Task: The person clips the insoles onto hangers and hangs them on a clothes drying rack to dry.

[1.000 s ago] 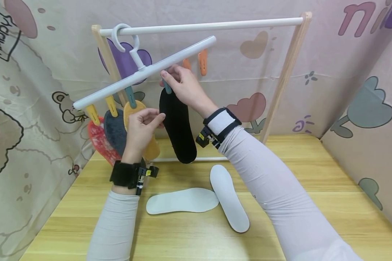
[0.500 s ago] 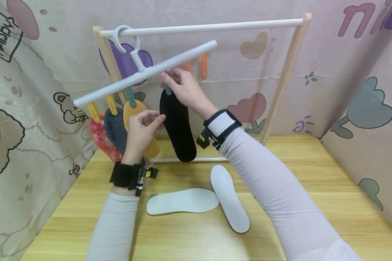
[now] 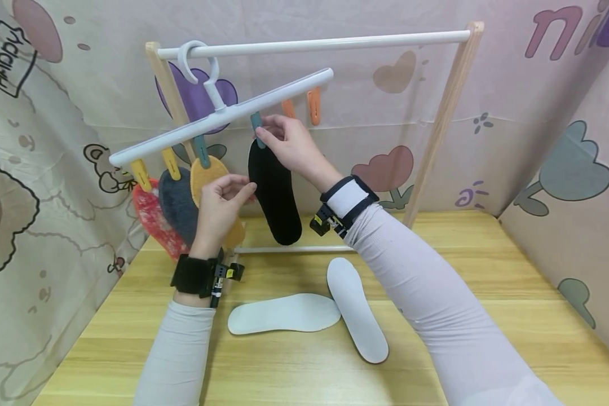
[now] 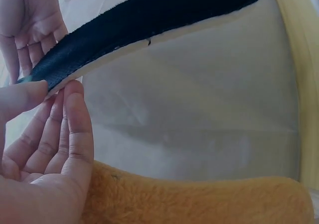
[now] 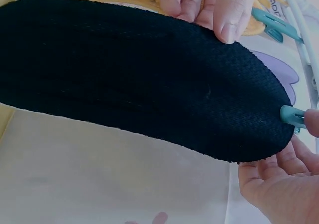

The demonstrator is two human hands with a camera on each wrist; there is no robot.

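A black insole (image 3: 276, 197) hangs lengthwise below the tilted white hanger (image 3: 284, 92), its top end at a teal clip (image 3: 256, 122). My left hand (image 3: 219, 206) pinches the insole's left edge between thumb and fingers. In the left wrist view the insole's pale underside shows along that edge. My right hand (image 3: 291, 144) has its thumb on the teal clip (image 5: 293, 116), with the other fingers partly hidden behind the insole's top end. To the left hang a red-and-white insole (image 3: 154, 217), a dark grey insole (image 3: 176, 200) and a yellow insole (image 3: 210, 168), each under its own clip.
Two white insoles lie on the wooden table, one crosswise (image 3: 284, 313) and one slanted (image 3: 357, 310). The hanger's hook is over the top bar (image 3: 335, 43) of a wooden-sided rack. Two orange clips (image 3: 313, 106) hang at the hanger's right end.
The hanger's right end has dipped a little. My right hand has shifted slightly down, uncovering more of the teal clip. The black insole's lower end has risen slightly; my left hand keeps its grip.
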